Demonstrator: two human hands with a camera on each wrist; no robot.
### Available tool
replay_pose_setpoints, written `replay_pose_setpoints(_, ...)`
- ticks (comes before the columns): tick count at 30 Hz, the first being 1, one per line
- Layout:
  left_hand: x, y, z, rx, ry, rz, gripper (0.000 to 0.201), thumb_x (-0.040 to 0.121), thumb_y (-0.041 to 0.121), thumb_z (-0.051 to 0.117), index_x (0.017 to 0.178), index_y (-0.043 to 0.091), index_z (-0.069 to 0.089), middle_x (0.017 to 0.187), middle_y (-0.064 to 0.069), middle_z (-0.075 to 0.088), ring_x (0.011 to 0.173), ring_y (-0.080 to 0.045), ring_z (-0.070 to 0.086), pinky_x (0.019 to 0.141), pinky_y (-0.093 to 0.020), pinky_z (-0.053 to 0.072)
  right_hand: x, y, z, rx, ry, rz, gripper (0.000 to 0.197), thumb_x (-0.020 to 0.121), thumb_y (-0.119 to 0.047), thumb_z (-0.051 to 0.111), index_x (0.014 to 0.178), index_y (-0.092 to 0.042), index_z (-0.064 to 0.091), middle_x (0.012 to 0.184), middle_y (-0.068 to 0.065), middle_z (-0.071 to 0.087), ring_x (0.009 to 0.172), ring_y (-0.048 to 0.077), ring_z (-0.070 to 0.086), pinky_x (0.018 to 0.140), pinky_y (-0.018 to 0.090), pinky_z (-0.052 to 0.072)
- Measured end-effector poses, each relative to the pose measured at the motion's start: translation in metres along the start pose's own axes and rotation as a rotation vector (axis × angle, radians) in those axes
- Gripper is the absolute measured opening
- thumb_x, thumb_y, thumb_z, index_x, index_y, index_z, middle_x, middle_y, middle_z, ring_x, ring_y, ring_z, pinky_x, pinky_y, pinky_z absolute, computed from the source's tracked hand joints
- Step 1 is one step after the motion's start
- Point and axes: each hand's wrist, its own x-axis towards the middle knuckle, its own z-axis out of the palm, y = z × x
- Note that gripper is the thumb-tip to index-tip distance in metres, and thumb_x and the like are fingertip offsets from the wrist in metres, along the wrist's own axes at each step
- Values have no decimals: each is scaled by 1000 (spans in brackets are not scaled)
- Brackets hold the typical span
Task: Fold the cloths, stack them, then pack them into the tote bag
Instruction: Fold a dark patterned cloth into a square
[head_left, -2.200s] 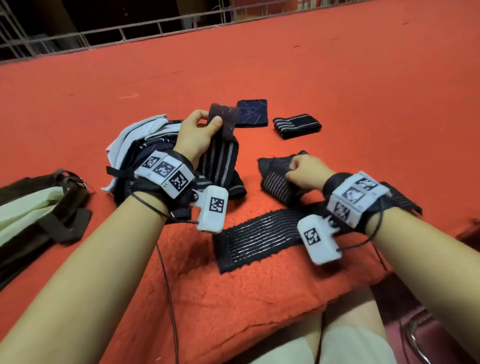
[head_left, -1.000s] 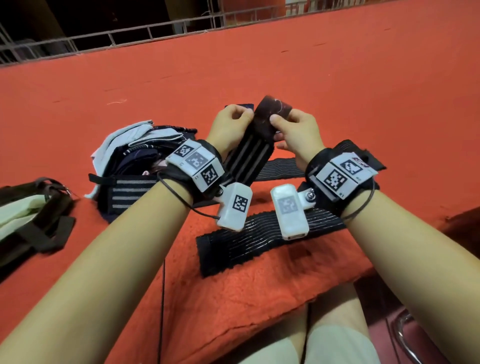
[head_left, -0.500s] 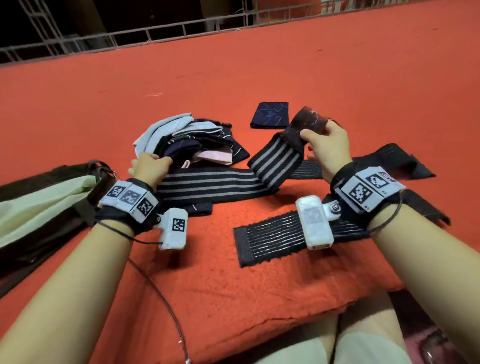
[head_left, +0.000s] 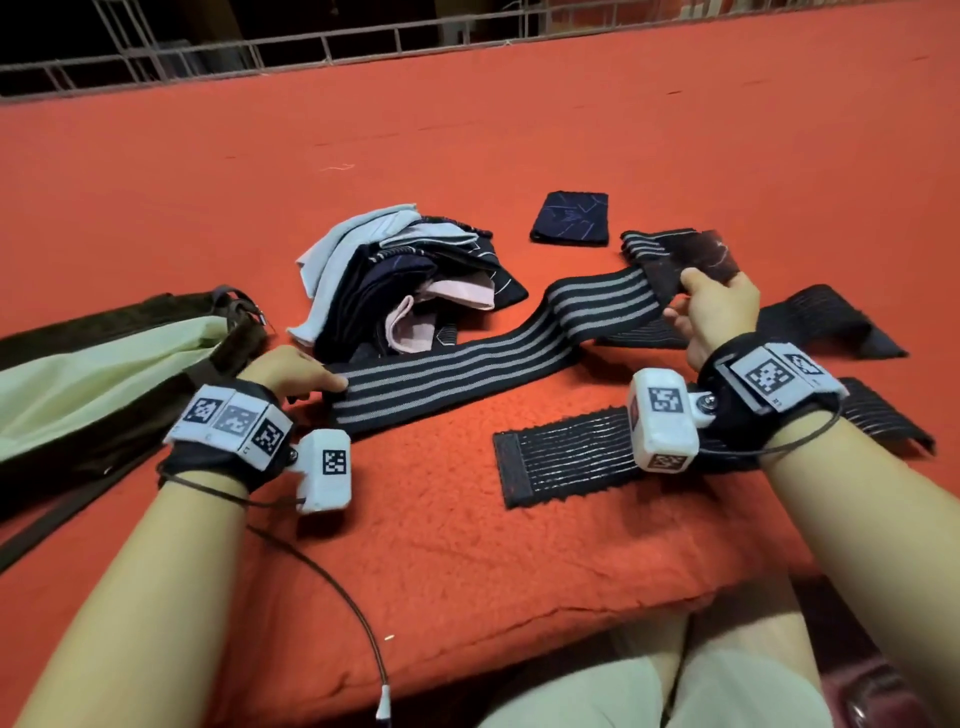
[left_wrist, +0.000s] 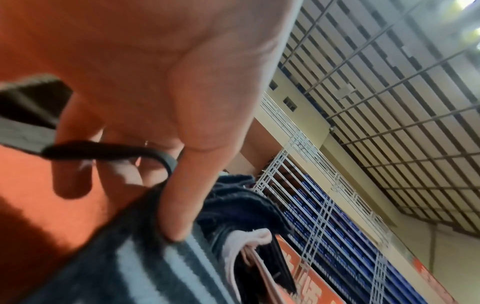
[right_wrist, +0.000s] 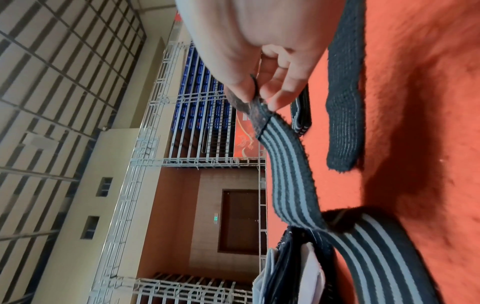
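So the striped band (head_left: 467, 358) is stretched out flat now. Half a sec ago the right end was up in the air, and a sec ago both hands had it bunched up in front of the chest. Now the left hand (head_left: 291, 371) pins the left end down on the red blanket (head_left: 467, 545), mid-left of the head view. From the left wrist cam the thumb looks pressed straight onto the stripes w/ fingers curled under the edge, so prob a pinch. The right hand (head_left: 717, 312) pinches the dark patch end btwn thumb and fingertips, just above the surface, center right. My read: it's laid out ready for folding, nothing folded on this one yet.

Materials: the band is a long stretchy knit strip, black w/ grey lengthwise stripes, fuzzy edges, and a darker rougher tab at the right end (velcro maybe, can't tell). Another ribbed black band (head_left: 571, 467) lies flat in the lower middle, partly under the right wrist. The unfolded pile (head_left: 405, 275) in the upper middle is soft mixed stuff: pale blue, navy, pink. A folded navy square (head_left: 571, 218) sits above it to the right, and a folded striped piece (head_left: 644, 244) right beside that. The tote bag (head_left: 104, 379) is slumped at the left edge, pale green fabric w/ dark brown straps, nothing packed that I can see.
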Motion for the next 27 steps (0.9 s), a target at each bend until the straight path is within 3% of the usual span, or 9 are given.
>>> replay_pose_setpoints(3,-1,-19,-13,-288,-63,-36,9,82,16,69,79,13,61,89,-8,63,68,-11,59,59,-21,46,7,-6,-5,69,73,-8,17,88,2,45,102,-6,51,61,3,46,29,1,38,35,16,36)
replay_pose_setpoints(5,-4,-31,-24,-556,-68,-45,7,85,16,64,92,18,62,86,-2,69,80,-13,59,74,-29,51,8,-11,-8,97,98,-10,16,87,3,44,98,-5,52,51,-1,47,30,2,37,34,17,35)
replay_pose_setpoints(8,-9,-54,-38,-812,69,-68,9,90,10,58,83,16,58,50,7,64,53,-7,62,47,-17,53,5,-12,-13,75,57,0,16,88,3,45,84,-12,49,51,-3,46,30,0,37,34,16,32)
replay_pose_setpoints(10,-15,-69,-39,-840,146,-83,14,87,8,61,77,15,56,47,6,63,42,-5,60,39,-17,49,1,-6,-14,-17,-22,37,17,89,1,47,84,-15,50,63,0,47,39,1,43,37,15,37)
replay_pose_setpoints(14,-24,-92,-27,-819,285,-118,22,79,6,72,91,14,55,69,-6,56,56,-13,56,48,-24,50,-1,21,-15,-124,-112,190,16,88,1,53,85,-14,56,79,4,57,69,13,58,43,18,51)
replay_pose_setpoints(17,-32,-93,-25,-845,59,-145,21,83,5,66,100,10,55,72,-6,58,51,-11,60,43,-21,52,-6,33,-11,-172,-111,228,18,87,2,56,78,-14,56,77,6,57,69,15,57,41,20,52)
replay_pose_setpoints(20,-40,-93,-30,-790,-131,-206,9,87,6,58,80,10,54,51,-1,62,39,-9,59,38,-17,48,-13,36,-8,-222,-111,168,23,83,-1,59,68,-17,52,71,6,55,57,12,55,39,19,48)
replay_pose_setpoints(23,-38,-92,-32,-835,-17,-153,12,92,0,51,85,9,55,55,1,68,47,-8,66,43,-18,52,-20,35,-4,-285,-135,73,18,79,-8,62,66,-17,53,73,9,56,53,15,54,38,19,41)
replay_pose_setpoints(27,-36,-77,-42,-925,59,-76,6,93,8,53,89,11,56,56,3,69,50,-5,65,48,-15,53,-38,27,15,-440,-312,-74,12,78,-12,64,71,-19,57,83,11,62,73,22,61,63,31,55)
